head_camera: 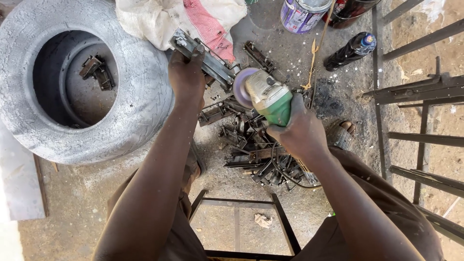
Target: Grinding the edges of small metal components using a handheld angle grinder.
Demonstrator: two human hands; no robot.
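Beside the tyre point(140, 96), just to its right, your left hand point(186, 77) is wrapped tight round one end of a metal bracket point(208, 60), holding it up off the ground at a slant. Your right hand point(299, 133) is clamped round the green body of the grinder point(266, 94), whose disc sits right at the bracket's lower end (touching or a hair off, the view does not settle it).

That bracket looks stiff and fairly weighty for its size, with raw cut edges, so the bare grip near the top end, well away from the disc, seems the sensible place. The grinder is likely heavy and prone to kick; a full-fist hold on its body suits it.

Room is tight. Right of the tyre and below your hands lies a heap of scrap pieces point(251, 154) with sharp corners, and the cable point(280, 169) loops through it. Farther from the tyre stand a dark bottle point(348, 50) and a paint tin point(302, 14); a sack point(183, 19) lies just behind the bracket.
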